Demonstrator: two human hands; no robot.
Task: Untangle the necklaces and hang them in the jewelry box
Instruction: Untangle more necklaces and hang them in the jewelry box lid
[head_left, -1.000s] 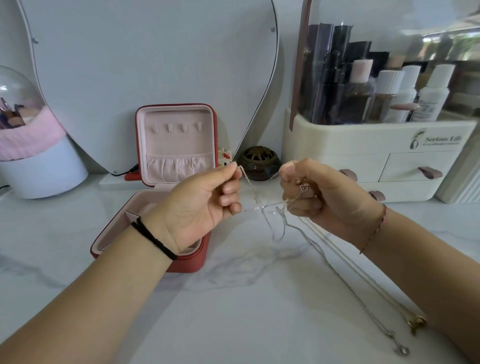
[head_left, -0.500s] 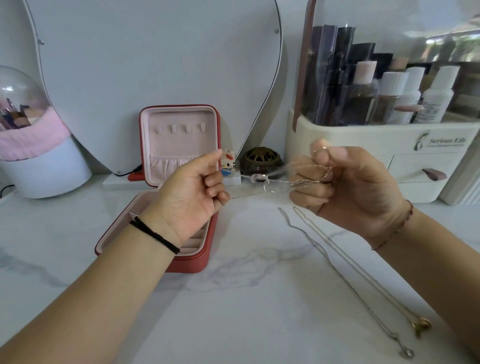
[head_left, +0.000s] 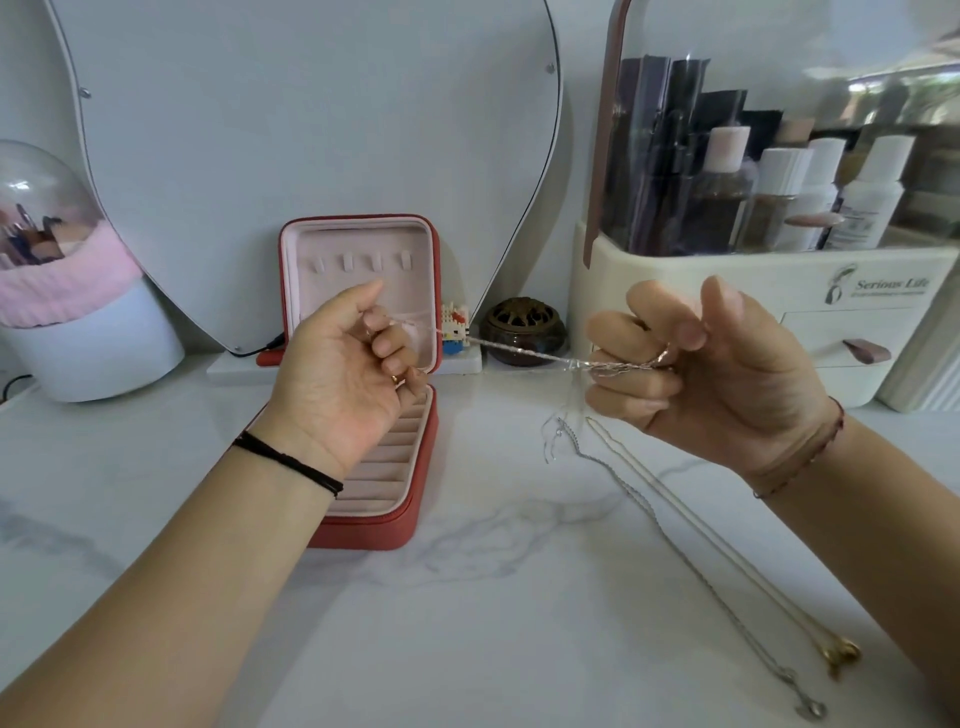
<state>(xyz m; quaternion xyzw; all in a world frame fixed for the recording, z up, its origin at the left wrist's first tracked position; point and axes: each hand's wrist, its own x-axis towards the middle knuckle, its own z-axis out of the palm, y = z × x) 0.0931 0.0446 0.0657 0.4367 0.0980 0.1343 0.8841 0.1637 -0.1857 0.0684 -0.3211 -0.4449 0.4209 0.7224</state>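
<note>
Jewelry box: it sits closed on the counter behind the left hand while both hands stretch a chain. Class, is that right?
No: the head view shows the jewelry box open, lid upright, on the counter behind the left hand; that and the right hand stretch the chain.

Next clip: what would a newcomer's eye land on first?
A thin tangled chain stretches taut between the left hand and right hand, both pinching it. A red jewelry box stands open behind the left hand; two more necklaces lie on the marble at right.

Left hand (head_left: 343, 374): black wristband (head_left: 288, 462); right hand (head_left: 727, 384): red string bracelet (head_left: 810, 457)
</note>
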